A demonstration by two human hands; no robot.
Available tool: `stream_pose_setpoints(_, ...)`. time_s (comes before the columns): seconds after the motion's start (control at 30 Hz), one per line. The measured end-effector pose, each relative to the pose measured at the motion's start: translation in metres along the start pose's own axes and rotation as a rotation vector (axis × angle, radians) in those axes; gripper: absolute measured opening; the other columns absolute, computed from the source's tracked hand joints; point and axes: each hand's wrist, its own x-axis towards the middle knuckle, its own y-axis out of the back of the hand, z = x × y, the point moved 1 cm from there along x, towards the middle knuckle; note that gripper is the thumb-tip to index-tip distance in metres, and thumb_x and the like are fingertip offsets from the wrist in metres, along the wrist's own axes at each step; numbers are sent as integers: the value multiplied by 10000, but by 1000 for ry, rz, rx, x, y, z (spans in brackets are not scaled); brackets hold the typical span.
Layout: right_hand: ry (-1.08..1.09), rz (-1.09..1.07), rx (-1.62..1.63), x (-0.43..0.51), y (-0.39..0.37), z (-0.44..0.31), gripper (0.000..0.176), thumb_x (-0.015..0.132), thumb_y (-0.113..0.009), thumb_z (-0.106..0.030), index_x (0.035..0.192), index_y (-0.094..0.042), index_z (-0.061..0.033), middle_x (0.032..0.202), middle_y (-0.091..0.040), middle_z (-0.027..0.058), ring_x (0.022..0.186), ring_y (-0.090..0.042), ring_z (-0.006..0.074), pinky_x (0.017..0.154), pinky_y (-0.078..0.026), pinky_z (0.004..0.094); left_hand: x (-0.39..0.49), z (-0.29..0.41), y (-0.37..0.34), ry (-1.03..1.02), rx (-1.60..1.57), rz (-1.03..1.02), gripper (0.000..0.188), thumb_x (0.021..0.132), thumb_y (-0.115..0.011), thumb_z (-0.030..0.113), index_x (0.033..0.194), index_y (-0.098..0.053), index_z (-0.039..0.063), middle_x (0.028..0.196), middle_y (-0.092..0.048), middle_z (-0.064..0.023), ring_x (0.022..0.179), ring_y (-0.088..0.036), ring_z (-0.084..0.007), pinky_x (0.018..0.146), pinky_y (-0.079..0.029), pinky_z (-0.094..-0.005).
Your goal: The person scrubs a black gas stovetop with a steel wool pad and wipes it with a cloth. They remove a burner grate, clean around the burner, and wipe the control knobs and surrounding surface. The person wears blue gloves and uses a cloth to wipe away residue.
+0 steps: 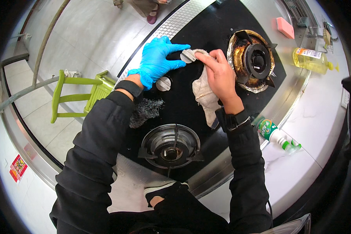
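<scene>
My left hand [159,58], in a blue disposable glove, has its thumb and index finger spread at either side of a round gas-stove knob [187,56]. Bare, my right hand [219,76] pinches a greyish cloth [203,89] against the right edge of that knob; the rest of the cloth hangs down over the black cooktop [181,108]. A second knob [163,84] sits just below my left hand. Beside my left sleeve lies a dark steel-wool scourer [146,112].
Gas burners stand at the right [256,60], ringed with stained foil, and near me [171,150]. A pink sponge [285,27], a yellow liquid bottle [310,60] and a green-white spray bottle [273,133] lie along the right. A green chair [76,98] stands left; another person's shoe [152,18] shows above.
</scene>
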Motion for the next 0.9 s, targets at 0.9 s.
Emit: stream_pose_setpoints(0.9,-266,-260,294,52,-11,20,218,841,-738,-260,912,-713,-56,961,-679,110,896,-665,261,795,-507,364,1,-3,-3,94,-124,24,398,671,-883,327,993,-697,186,814,-585,-19,788,-573,-214,733,-473,-368)
